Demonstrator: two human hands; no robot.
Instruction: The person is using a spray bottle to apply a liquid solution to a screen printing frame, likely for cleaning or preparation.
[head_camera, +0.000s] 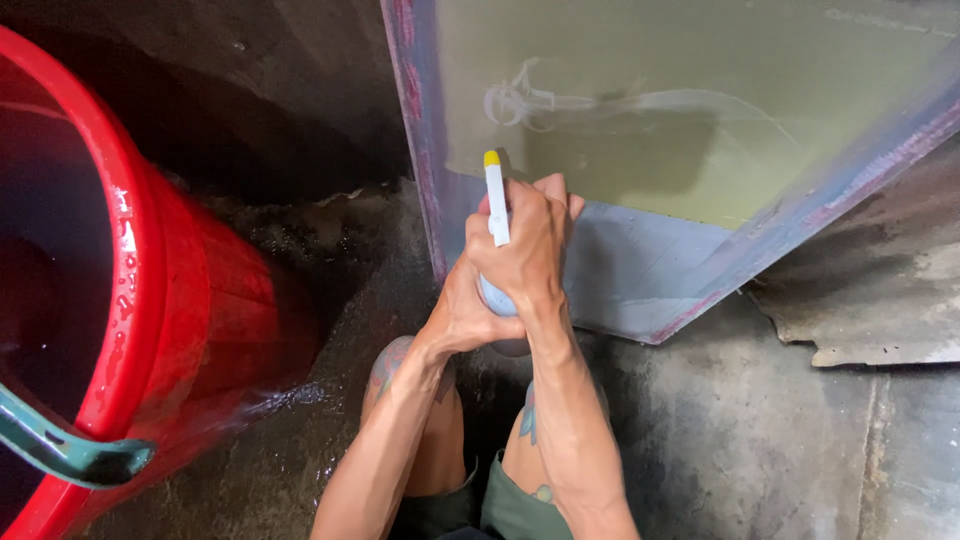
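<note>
Spraying a framed printing screen beside a red tub

A big red plastic tub (150, 300) stands at the left on the wet concrete floor (720, 440). The framed printing screen (640, 130) leans upright ahead, its greenish mesh streaked with a little whitish liquid near the top, most of it looking untreated. Both forearms reach forward over the knees: the right hand (525, 245) wraps its fingers tight around a spray bottle (494, 200), nozzle aimed at the mesh, while the left hand (462, 315) cups the bottle's base.
</note>
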